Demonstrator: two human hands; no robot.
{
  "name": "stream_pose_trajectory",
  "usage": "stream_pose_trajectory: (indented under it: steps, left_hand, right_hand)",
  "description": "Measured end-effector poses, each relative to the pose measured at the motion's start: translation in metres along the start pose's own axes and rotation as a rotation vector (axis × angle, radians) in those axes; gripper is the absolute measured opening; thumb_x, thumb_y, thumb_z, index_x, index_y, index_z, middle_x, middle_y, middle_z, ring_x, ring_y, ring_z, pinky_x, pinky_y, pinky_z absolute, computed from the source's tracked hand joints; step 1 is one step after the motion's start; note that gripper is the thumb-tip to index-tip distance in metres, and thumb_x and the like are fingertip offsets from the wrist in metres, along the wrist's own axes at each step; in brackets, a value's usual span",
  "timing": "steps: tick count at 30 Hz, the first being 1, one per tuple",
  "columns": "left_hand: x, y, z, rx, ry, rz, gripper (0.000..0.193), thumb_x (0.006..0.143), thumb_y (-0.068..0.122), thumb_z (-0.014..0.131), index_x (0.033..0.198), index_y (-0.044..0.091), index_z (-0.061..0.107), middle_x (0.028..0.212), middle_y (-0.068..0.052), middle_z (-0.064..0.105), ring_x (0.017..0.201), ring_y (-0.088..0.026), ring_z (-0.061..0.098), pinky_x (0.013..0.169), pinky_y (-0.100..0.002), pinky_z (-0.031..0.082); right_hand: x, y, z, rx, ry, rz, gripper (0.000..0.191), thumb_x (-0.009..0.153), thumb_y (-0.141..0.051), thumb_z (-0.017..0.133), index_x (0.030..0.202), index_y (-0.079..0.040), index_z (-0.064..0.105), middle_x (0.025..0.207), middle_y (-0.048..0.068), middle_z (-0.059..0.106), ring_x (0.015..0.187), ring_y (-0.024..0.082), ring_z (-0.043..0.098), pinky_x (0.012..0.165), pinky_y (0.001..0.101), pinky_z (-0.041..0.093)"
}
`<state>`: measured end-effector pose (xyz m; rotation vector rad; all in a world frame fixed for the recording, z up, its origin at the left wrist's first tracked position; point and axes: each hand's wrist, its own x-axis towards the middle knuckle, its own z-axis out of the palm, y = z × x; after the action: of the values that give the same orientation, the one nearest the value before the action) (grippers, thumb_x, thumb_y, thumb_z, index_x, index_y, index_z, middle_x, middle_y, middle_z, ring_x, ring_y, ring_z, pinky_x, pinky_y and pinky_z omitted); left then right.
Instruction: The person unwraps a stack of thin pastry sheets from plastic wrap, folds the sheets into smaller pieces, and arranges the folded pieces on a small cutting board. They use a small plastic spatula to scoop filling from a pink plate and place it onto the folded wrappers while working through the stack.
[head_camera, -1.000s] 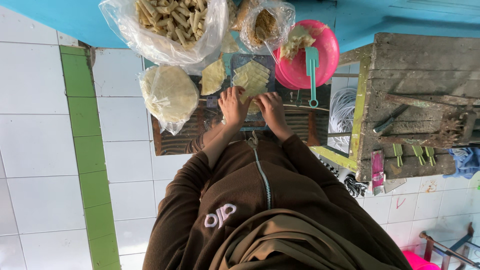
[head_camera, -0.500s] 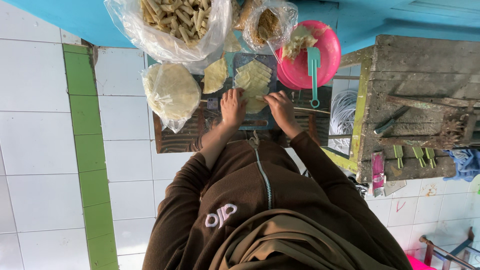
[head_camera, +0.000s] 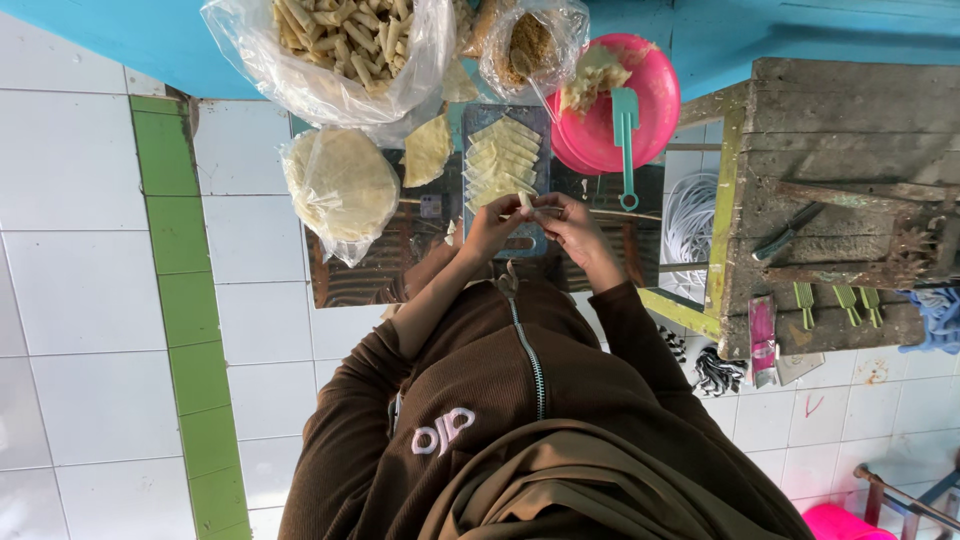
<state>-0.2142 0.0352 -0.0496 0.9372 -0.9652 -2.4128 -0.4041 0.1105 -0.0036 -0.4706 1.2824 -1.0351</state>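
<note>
This looks like a home snack-making corner, set up on a tiled floor (head_camera: 90, 300) rather than in a proper kitchen. White tiles with a green stripe (head_camera: 185, 300) cover the floor, and a blue wall (head_camera: 120, 35) runs along its edge. Food work fills a low bench (head_camera: 360, 280): a clear bag of rolled snacks (head_camera: 340, 45), a bag of round wrappers (head_camera: 340, 185), a tray (head_camera: 505, 150) of folded pieces, a bag of filling (head_camera: 530, 45) and a pink bowl (head_camera: 625, 105) with a green scraper (head_camera: 626, 140). Beside it stands a worn wooden stand (head_camera: 840, 120) carrying a knife (head_camera: 785, 232) and green forks (head_camera: 835, 300), which gives it a makeshift, household feel.
</note>
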Motion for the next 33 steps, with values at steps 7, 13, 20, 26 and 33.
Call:
stream_pose_trajectory:
  steps: [7,13,20,26,33]
  left_hand:
    - [0.001,0.058,-0.015,0.084,0.316,0.545,0.026,0.096,0.019,0.078,0.104,0.001,0.061,0.09,-0.002,0.066,0.081,-0.008,0.06,0.072,-0.024,0.051]
    - [-0.005,0.22,-0.06,0.151,0.696,0.797,0.036,0.09,0.026,0.086,0.106,0.004,0.063,0.092,-0.002,0.065,0.076,-0.009,0.056,0.066,-0.024,0.046]
    - [-0.04,0.249,-0.072,0.602,1.032,1.113,0.057,0.095,0.016,0.086,0.138,0.007,0.049,0.133,-0.011,0.053,0.111,-0.019,0.055,0.087,-0.032,0.049]
    - [-0.043,0.129,-0.042,0.421,0.684,0.731,0.021,0.098,0.006,0.076,0.112,0.007,0.061,0.1,-0.005,0.066,0.076,-0.014,0.057,0.062,-0.028,0.048]
    - [-0.034,0.053,-0.034,1.061,0.59,0.589,0.037,0.086,0.019,0.078,0.117,0.009,0.06,0.104,-0.01,0.063,0.1,-0.031,0.06,0.087,-0.044,0.048]
  right_hand:
    - [0.052,-0.031,0.008,-0.467,0.282,-0.358,0.029,0.099,-0.023,0.075,0.119,-0.007,0.061,0.101,0.004,0.076,0.079,0.008,0.067,0.06,0.022,0.052]
    - [0.114,-0.071,0.007,-0.627,0.521,-0.58,0.043,0.093,-0.022,0.081,0.122,-0.005,0.054,0.091,0.008,0.073,0.074,0.013,0.073,0.058,0.0272,0.058]
    - [0.134,-0.098,0.02,-0.543,0.516,-0.707,0.008,0.098,-0.003,0.072,0.102,0.0,0.067,0.089,0.006,0.073,0.074,0.011,0.071,0.059,0.0254,0.061]
    - [0.144,-0.103,0.019,-0.672,0.461,-0.712,0.007,0.098,-0.003,0.073,0.103,0.002,0.072,0.087,0.005,0.076,0.072,0.009,0.071,0.06,0.0254,0.06]
    - [0.155,-0.097,0.008,-0.358,0.462,-0.634,0.008,0.097,-0.002,0.074,0.103,0.004,0.072,0.087,0.006,0.074,0.07,0.008,0.069,0.06,0.0251,0.059]
